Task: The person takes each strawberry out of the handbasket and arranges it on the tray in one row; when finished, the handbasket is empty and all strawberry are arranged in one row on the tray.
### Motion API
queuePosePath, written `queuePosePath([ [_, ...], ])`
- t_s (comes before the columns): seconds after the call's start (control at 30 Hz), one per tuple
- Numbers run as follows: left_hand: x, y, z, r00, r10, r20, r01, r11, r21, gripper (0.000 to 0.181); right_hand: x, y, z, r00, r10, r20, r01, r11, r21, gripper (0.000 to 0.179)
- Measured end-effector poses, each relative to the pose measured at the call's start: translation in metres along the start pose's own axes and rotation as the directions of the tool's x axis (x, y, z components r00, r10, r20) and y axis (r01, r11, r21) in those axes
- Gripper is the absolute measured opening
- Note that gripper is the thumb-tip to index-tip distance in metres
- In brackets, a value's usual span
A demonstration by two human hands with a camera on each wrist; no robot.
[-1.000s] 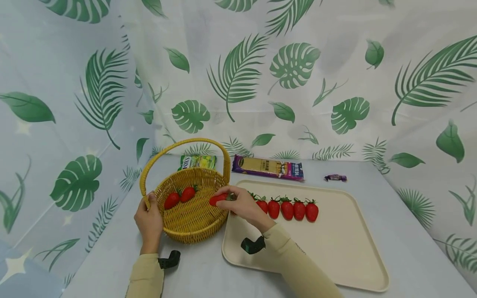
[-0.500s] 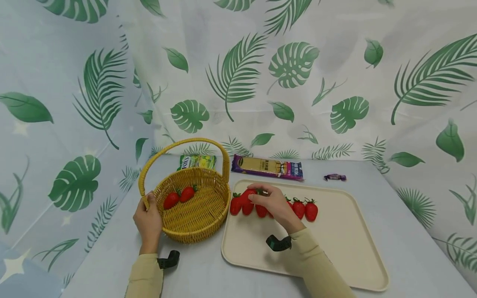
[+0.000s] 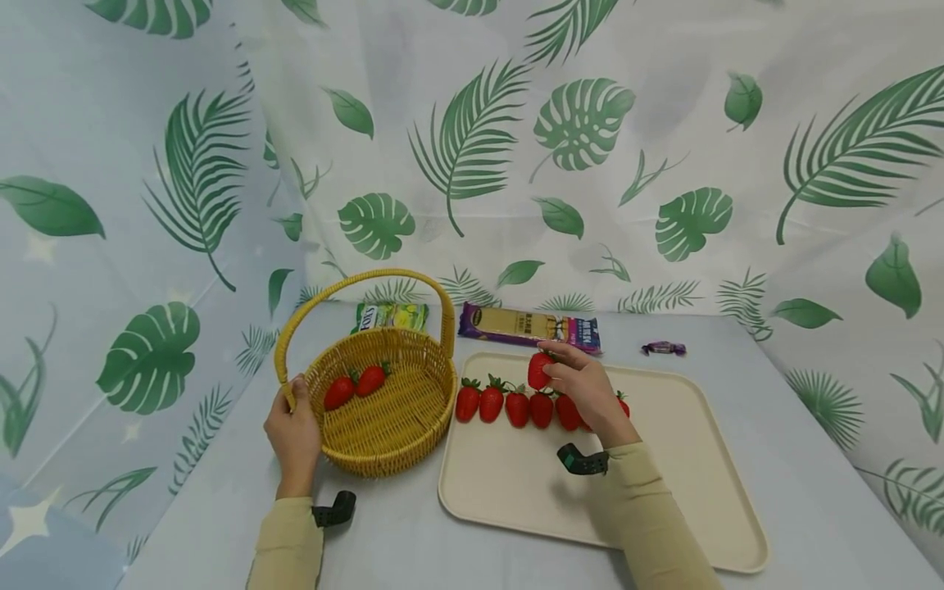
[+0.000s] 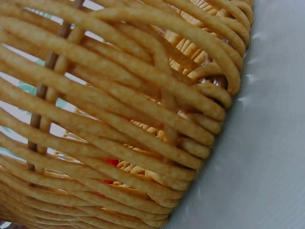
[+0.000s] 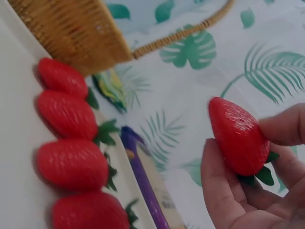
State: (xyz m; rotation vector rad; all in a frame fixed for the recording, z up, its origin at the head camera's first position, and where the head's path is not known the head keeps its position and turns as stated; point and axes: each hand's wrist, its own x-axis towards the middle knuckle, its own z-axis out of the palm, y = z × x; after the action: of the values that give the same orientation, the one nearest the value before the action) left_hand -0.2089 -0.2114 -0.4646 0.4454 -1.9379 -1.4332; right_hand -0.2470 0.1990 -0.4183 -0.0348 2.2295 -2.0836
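Observation:
My right hand (image 3: 586, 388) pinches a strawberry (image 5: 238, 136) between thumb and fingers, held above the row on the tray. Several red strawberries (image 3: 517, 408) with green leaves lie side by side on the cream tray (image 3: 509, 492); the hand hides part of the row's right end in the head view. At the left, my left hand (image 3: 293, 434) grips the yellow wicker basket (image 3: 383, 459) at its left side, where the handle meets the rim. Two strawberries (image 3: 356, 387) lie inside the basket. Only the basket's weave (image 4: 109, 95) and the table show in the left wrist view.
Behind the basket lies a green snack bag (image 3: 391, 316). A long purple and gold packet (image 3: 529, 326) lies behind the tray, and a small purple wrapped candy (image 3: 664, 348) is farther right. A leaf-print curtain (image 3: 472, 147) stands at the back.
My right hand has carried its strawberry from over the basket rightward across the tray, uncovering the left strawberries in the row. The left hand keeps its grip on the basket.

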Motion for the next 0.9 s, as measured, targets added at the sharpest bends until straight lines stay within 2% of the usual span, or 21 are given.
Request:
queuePosePath([
  [0.1, 0.001, 0.0, 0.0, 1.0, 0.004, -0.003, -0.004, 1.0, 0.004, 0.055, 0.001, -0.002, -0.007, 0.999, 0.012, -0.032, -0.011, 0.999, 0.034, 0.039],
  [0.37, 0.002, -0.003, 0.0, 1.0, 0.0, -0.007, 0.0, 1.0, 0.014, 0.054, -0.003, -0.002, -0.028, 0.992, 0.084, -0.094, -0.085, 0.996, -0.001, 0.041],
  [0.5, 0.001, -0.002, 0.0, 1.0, -0.006, -0.004, 0.006, 1.0, 0.021, 0.055, -0.007, 0.002, -0.04, 0.99, 0.071, -0.12, -0.073, 0.997, -0.012, 0.04],
  [0.7, 0.001, 0.001, 0.0, 1.0, -0.001, -0.005, 0.002, 0.999, 0.038, 0.054, -0.017, 0.007, -0.06, 0.99, 0.01, -0.141, -0.014, 1.0, -0.027, 0.038],
  [0.9, 0.001, 0.0, 0.0, 1.0, 0.005, -0.004, -0.005, 0.999, 0.032, 0.052, -0.029, 0.019, -0.082, 0.975, -0.037, -0.217, 0.024, 0.998, -0.062, 0.045],
])
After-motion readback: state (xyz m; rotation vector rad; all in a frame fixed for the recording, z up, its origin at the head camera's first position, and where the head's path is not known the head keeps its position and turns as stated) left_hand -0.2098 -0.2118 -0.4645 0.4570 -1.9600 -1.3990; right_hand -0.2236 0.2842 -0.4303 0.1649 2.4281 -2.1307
